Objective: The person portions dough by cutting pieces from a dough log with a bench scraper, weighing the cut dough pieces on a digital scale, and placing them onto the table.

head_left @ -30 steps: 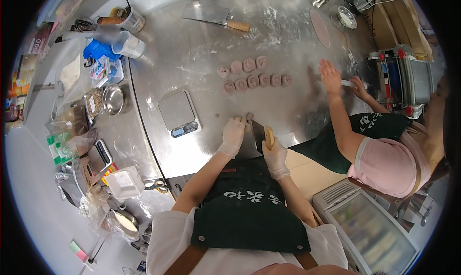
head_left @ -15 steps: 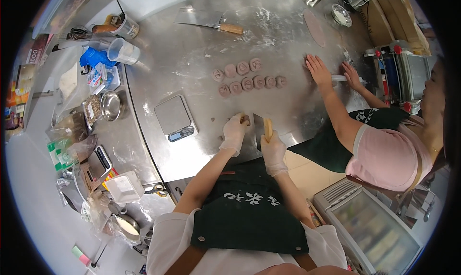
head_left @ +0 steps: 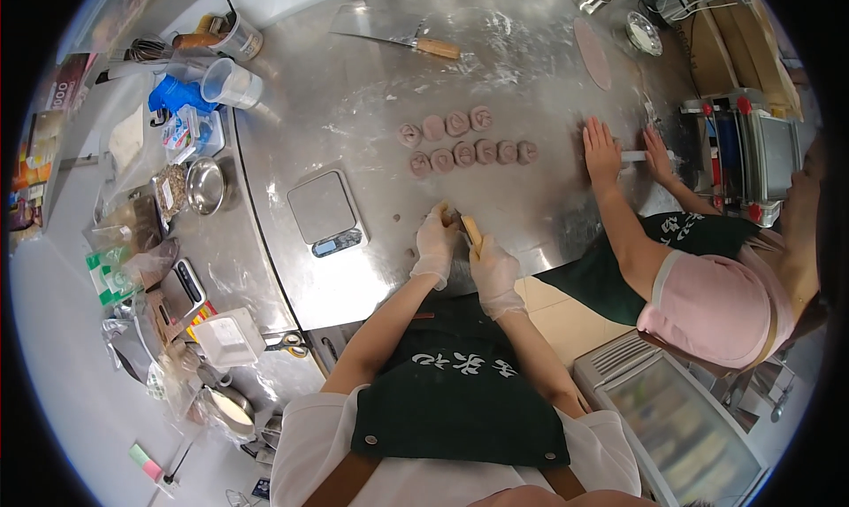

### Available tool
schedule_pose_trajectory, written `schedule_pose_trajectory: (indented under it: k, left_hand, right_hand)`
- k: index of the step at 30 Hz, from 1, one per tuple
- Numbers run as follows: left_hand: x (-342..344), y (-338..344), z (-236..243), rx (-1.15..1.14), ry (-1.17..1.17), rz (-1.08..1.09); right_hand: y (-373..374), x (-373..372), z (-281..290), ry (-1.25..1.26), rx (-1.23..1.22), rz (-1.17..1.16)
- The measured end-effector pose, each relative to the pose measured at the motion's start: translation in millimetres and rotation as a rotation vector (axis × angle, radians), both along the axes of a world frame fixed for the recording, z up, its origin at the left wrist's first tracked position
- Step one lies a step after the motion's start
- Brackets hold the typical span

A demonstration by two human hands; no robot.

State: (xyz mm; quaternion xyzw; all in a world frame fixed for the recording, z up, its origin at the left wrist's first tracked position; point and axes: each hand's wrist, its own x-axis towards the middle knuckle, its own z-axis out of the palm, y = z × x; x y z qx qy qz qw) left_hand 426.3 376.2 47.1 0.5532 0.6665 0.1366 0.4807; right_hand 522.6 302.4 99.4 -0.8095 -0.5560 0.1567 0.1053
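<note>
My gloved left hand (head_left: 435,244) is closed around a small brownish-purple piece of dough (head_left: 452,216) just above the steel table. In my gloved right hand (head_left: 494,278) is the yellow handle of a dough scraper (head_left: 473,234). Its blade is seen nearly edge-on, close against the dough at my left fingertips; whether it touches cannot be made out. Beyond my hands, several pinkish-purple dough pieces (head_left: 463,154) lie in two rows. A few small dough crumbs (head_left: 397,217) dot the table beside my left hand.
A digital scale (head_left: 322,208) stands left of my hands. Farther back lies a wooden-handled knife (head_left: 437,48). At right, a co-worker's hands (head_left: 603,153) rest by a white rolling pin (head_left: 634,156); a flat dough oval (head_left: 592,54) lies beyond. Bowls and bags crowd the left counter.
My right hand has brought the scraper leftward to the dough in my left hand, and its blade has turned edge-on. The co-worker's hands have shifted slightly.
</note>
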Motion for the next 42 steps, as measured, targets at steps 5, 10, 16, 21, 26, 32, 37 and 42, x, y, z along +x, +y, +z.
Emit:
schedule_pose_trajectory:
  k: [5,10,16,21,26,32,37,42]
  left_hand:
    - [1,0,-3,-0.014,0.013,-0.004]
    - [0,-3,-10,0.006,-0.036,0.01]
    - [1,-3,-12,0.052,-0.014,-0.009]
    - [-7,-6,-9,0.414,-0.009,-0.221]
    - [-16,-14,-11,0.449,0.038,-0.354]
    - [-18,-18,-10,0.486,0.098,-0.384]
    - [-18,-18,-16,0.414,0.022,-0.372]
    - [-20,-17,-12,0.367,-0.003,-0.374]
  right_hand:
    - [5,-1,0,-0.022,-0.055,0.023]
    - [14,-2,3,0.027,-0.181,-0.017]
    - [24,-9,-2,0.049,-0.22,-0.075]
    - [5,7,2,0.161,-0.029,-0.136]
    - [-10,13,4,0.152,0.149,-0.226]
    - [-27,10,5,0.048,0.073,-0.128]
    - [-25,0,4,0.059,-0.04,-0.072]
    - [-17,-7,5,0.046,-0.078,-0.05]
